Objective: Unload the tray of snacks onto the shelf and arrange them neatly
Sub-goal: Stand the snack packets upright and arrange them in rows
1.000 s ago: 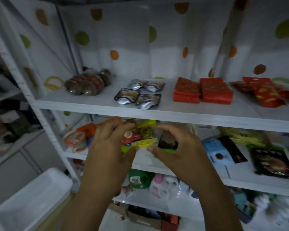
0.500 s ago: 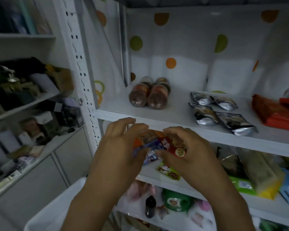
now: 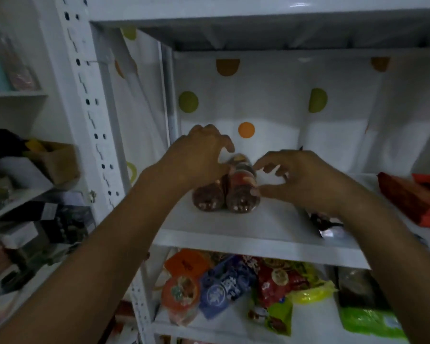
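Two clear tubes of brown round snacks [image 3: 241,192] lie side by side at the back left of the upper shelf [image 3: 233,229]. My left hand [image 3: 199,155] hovers over the left tube with its fingers spread and curled. On the other side my right hand [image 3: 296,180] reaches in, thumb tip touching the right tube's side, fingers apart. Neither hand holds anything. On the shelf below lies a pile of snack packets: an orange one [image 3: 184,289], a blue one [image 3: 224,286], a red one [image 3: 278,281] and green ones [image 3: 368,321].
Red packets [image 3: 415,197] lie at the right of the upper shelf. A dark silver pouch [image 3: 325,224] shows under my right wrist. A white perforated upright [image 3: 90,125] bounds the shelf on the left, with cluttered side shelves [image 3: 23,194] beyond it.
Both hands let go of the small packets at the lower shelf and rose to the upper shelf, now around the two tubes. The view swung left and up.
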